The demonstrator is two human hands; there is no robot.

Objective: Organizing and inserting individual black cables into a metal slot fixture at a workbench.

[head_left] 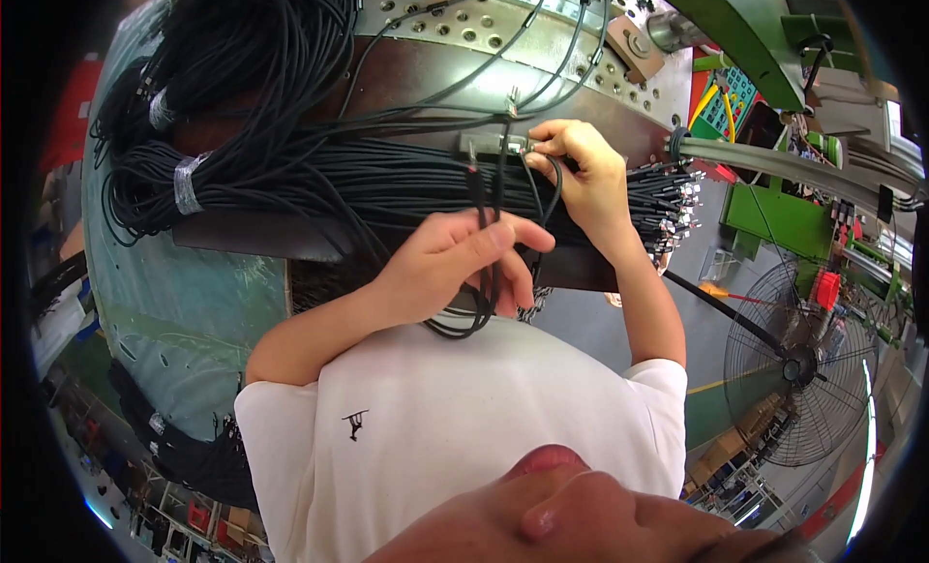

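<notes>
My left hand [453, 257] is closed around a thin black cable [463, 331], whose loop hangs below the fingers in front of my shirt. Up and to the right, my right hand [592, 176] pinches a cable end, thumb and fingertips together, at the right end of a small grey metal block [480, 143]. The exact tip between those fingers is hidden. Beneath both hands, a thick bundle of black cables [387, 168] lies across the dark machine surface. Its metal-tipped plug ends [679, 210] fan out to the right of my right wrist.
Silvery tape [187, 183] binds the bundle at the left, beside another cable coil [261, 40]. A perforated metal plate [445, 23] lies behind. A green machine arm [740, 35] stands far right, above a control panel [737, 100]. A caged fan [799, 369] stands at the right.
</notes>
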